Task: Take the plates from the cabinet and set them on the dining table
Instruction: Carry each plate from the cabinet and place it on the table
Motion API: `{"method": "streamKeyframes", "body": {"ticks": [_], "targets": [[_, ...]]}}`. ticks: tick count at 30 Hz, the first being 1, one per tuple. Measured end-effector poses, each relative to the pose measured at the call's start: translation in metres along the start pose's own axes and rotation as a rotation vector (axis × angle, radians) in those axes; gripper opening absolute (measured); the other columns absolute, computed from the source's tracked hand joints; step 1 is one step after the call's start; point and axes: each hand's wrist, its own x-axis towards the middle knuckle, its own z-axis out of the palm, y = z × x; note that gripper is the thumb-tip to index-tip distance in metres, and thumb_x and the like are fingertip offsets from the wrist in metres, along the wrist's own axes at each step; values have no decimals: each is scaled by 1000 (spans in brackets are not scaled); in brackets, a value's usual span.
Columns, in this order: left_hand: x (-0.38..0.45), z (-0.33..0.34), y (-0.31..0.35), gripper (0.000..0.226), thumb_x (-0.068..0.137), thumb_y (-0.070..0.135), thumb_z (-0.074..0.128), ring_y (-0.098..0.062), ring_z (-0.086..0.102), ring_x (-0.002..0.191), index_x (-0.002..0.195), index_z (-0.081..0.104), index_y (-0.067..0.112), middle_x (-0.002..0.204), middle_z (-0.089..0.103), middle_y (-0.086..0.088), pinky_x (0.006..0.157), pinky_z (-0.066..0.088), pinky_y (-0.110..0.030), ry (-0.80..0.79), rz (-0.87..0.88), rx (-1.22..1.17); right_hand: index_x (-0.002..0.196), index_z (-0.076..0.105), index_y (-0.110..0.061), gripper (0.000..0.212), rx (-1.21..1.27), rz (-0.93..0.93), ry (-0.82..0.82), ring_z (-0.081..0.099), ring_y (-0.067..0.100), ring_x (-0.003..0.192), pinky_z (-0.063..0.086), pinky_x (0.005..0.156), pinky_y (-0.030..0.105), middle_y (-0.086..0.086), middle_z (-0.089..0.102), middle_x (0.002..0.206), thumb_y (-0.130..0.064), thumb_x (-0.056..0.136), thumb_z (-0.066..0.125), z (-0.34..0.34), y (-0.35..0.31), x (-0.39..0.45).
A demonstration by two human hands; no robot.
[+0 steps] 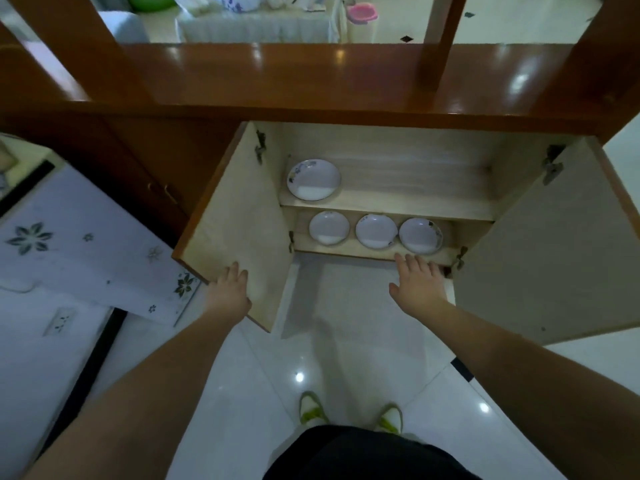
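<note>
The cabinet (381, 150) is open. One plate (313, 180) sits on its upper shelf, three lower plates (376, 231) beneath. Our left hand (230, 289) rests flat-fingered on its left door (242, 209); our right hand (419, 284), fingers spread and empty, reaches toward its lower shelf. We judge nothing transferred yet.

four plates (313, 179), two cabinet doors (239, 216), two hands (230, 289), two shoes (313, 408).

No lettering anywhere I can make out: plates (314, 179), cabinet doors (239, 216), tablecloth (69, 244), only flower patterns.

Right cabinet door (554, 254) and floral tablecloth (69, 237), each partly out of view.
</note>
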Motion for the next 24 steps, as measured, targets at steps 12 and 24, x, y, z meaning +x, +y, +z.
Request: {"method": "streamKeyframes", "body": {"ticks": [12, 24], "targets": [[30, -41, -19, 65, 94, 35, 42, -28, 11, 147, 151, 20, 12, 161, 13, -11, 118, 16, -42, 167, 132, -240, 151, 12, -16, 68, 69, -51, 158, 21, 26, 144, 23, 114, 42, 9, 22, 157, -41, 94, 40, -50, -88, 16], [57, -64, 1, 67, 96, 34, 43, -29, 12, 147, 152, 14, 13, 160, 12, -13, 117, 16, -46, 151, 151, -314, 150, 21, -14, 65, 137, -69, 239, 27, 27, 141, 28, 110, 43, 10, 28, 155, -37, 94, 45, -67, -121, 30]]}}
